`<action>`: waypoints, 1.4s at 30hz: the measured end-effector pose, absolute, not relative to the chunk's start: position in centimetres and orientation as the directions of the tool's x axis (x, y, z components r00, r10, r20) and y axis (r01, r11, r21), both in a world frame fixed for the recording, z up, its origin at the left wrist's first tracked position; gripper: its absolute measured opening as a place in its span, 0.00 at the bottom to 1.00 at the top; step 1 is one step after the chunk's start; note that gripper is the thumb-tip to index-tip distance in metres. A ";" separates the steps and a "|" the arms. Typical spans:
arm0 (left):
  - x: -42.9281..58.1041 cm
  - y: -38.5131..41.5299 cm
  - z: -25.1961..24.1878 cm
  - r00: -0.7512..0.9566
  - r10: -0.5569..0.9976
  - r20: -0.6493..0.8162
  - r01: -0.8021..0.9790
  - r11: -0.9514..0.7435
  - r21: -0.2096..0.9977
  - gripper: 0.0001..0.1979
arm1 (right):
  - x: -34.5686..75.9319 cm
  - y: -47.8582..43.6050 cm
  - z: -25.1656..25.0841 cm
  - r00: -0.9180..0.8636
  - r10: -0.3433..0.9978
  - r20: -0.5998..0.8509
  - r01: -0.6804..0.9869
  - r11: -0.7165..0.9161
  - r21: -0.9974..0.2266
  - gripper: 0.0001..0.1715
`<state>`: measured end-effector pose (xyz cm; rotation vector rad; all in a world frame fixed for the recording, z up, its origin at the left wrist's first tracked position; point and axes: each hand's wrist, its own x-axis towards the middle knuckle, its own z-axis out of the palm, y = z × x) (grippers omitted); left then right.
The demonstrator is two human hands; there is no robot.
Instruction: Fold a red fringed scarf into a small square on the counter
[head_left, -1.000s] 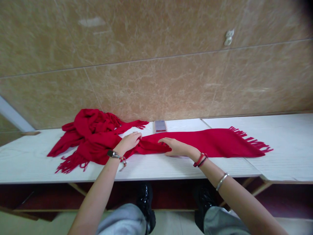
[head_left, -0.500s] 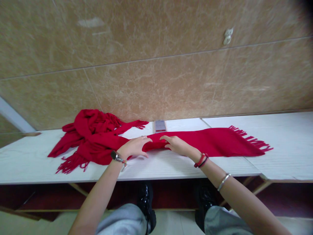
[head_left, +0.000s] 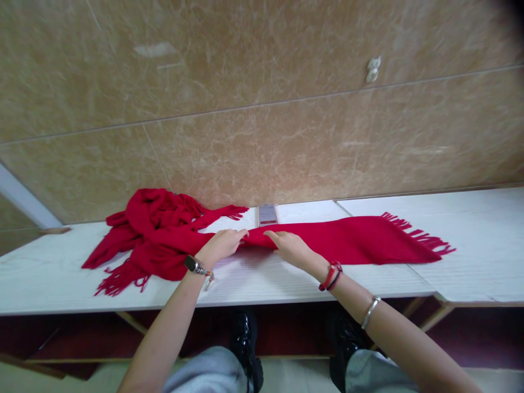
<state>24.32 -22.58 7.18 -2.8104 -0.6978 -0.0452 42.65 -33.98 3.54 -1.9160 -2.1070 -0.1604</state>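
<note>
A long red scarf (head_left: 352, 240) lies along the white shelf top, its right end flat with the fringe spread out. My left hand (head_left: 224, 245) pinches the near edge of the scarf around its middle, thumb and fingers closed on the cloth. A short way to the right, my right hand (head_left: 292, 248) grips the same edge, its fingertips tucked behind or under the fabric. Between the two hands the cloth is slightly raised. To the left the red fabric runs into a crumpled, fringed heap (head_left: 158, 229); whether that is all one scarf I cannot tell.
A phone-like flat object (head_left: 268, 214) lies behind the scarf against the tiled wall (head_left: 262, 147). A small white cat-shaped hook (head_left: 373, 69) is on the wall. Under the white top (head_left: 327, 286) are open compartments, with my black shoes (head_left: 245, 344) in front.
Both hands have closed from loosely curved fingers onto the scarf's near edge. The cloth between them has lifted a little. The view has shifted slightly.
</note>
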 end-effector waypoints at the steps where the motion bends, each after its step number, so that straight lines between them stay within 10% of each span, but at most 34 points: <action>1: 24.3 -22.6 7.1 0.883 0.460 0.093 0.469 -0.854 -0.227 0.14 | 42.6 -33.9 3.5 -0.075 0.958 0.278 0.989 0.107 -0.101 0.27; 42: 25.6 -21.9 5.6 0.951 0.301 0.073 0.309 -0.932 -0.190 0.14 | 44.9 -33.4 3.6 0.005 0.975 0.221 0.996 0.014 -0.086 0.07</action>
